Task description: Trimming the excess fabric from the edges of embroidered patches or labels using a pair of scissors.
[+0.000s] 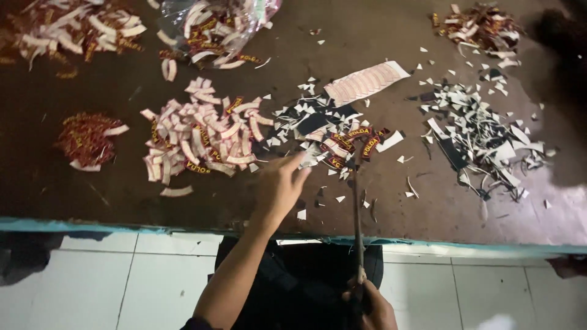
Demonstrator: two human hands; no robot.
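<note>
Right hand (pixel 373 308) grips scissors (pixel 357 208); left hand (pixel 278 186) fingers (pixel 298 160) touching patches (pixel 342 143).

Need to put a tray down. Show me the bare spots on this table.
Bare: the near-left table below the pale strip pile, and the stretch between the striped sheet and top-right scraps. Crowded: around the left hand and the black-and-white offcuts.

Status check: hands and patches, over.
Left hand reaching into patches. Right hand gripping scissors, blades pointing at them. Offcuts scattered right.
</note>
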